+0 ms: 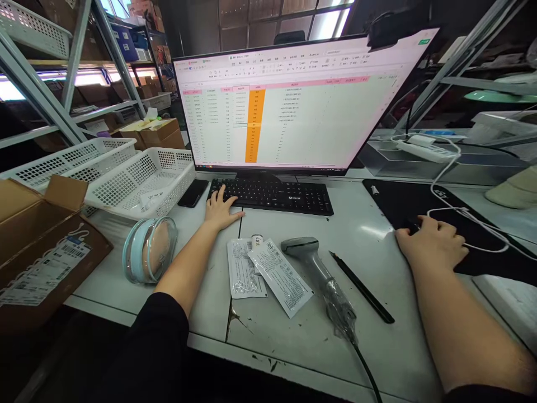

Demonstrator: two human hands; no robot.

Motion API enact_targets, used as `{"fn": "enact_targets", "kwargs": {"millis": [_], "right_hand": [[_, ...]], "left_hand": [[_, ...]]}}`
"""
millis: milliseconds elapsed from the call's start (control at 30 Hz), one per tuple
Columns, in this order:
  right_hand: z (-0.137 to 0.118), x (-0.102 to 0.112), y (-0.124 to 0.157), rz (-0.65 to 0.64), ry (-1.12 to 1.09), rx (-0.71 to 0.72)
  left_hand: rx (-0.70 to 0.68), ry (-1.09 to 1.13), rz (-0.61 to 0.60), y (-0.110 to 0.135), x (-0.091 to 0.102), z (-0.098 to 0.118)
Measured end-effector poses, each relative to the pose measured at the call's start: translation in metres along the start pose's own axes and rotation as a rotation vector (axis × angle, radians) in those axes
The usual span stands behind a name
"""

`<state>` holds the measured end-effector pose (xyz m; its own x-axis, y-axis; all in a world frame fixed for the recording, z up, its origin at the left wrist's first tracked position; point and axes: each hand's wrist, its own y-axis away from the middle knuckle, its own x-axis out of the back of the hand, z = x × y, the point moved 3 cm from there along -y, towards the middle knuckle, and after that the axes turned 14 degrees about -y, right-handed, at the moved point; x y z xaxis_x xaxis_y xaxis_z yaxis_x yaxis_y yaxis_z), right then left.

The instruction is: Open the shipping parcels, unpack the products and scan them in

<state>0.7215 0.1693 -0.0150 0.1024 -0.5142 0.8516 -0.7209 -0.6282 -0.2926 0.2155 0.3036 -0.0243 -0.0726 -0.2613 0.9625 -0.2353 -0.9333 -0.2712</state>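
My left hand [220, 210] rests with its fingers spread on the left end of a black keyboard [272, 194]. On the dark mouse pad [392, 202] at the right, my right hand [432, 243] curls over a black computer mouse [413, 227], which is mostly hidden under the palm. Behind the keyboard stands a monitor [310, 120] showing a spreadsheet with an orange column. Between my forearms lie two white printed packets [280, 274], a small white tube-like item [257, 241], a grey barcode scanner [312, 263] with plastic wrapped round its handle, and a black pen [363, 286].
A round clear case with a light-blue band [145, 250] sits beside my left forearm. Further left are an open cardboard box [50, 252], white plastic baskets [145, 173] and a black phone [193, 193]. White cables [448, 168] trail over the mouse pad. Metal shelving flanks the table.
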Motion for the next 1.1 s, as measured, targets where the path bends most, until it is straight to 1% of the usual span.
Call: {"fn": "enact_targets", "kwargs": {"millis": [67, 167, 233, 467, 600, 700, 833, 1100], "right_hand": [[-0.001, 0.001, 0.0, -0.004, 0.003, -0.01], [-0.002, 0.002, 0.0, -0.01, 0.006, -0.008], [-0.002, 0.002, -0.001, -0.009, 0.004, -0.002], [0.004, -0.002, -0.004, 0.035, 0.009, 0.016], [0.008, -0.003, -0.006, 0.046, 0.005, 0.05], [0.008, -0.002, -0.008, 0.029, 0.0, 0.062], [0.007, 0.0, -0.009, -0.001, -0.002, 0.041], [0.007, 0.0, -0.007, 0.046, 0.014, 0.072]], "left_hand": [[0.009, 0.003, 0.018, 0.0, 0.0, 0.0], [0.061, 0.004, 0.091, 0.002, 0.003, -0.001], [0.082, 0.001, 0.113, 0.003, 0.005, -0.001], [0.08, 0.008, 0.096, 0.002, 0.004, -0.001], [0.075, 0.017, 0.104, 0.001, 0.002, -0.002], [0.077, 0.027, 0.103, 0.002, 0.002, -0.002], [0.078, 0.03, 0.093, 0.002, 0.003, -0.002], [0.076, 0.03, 0.089, 0.001, 0.002, -0.002]]}}
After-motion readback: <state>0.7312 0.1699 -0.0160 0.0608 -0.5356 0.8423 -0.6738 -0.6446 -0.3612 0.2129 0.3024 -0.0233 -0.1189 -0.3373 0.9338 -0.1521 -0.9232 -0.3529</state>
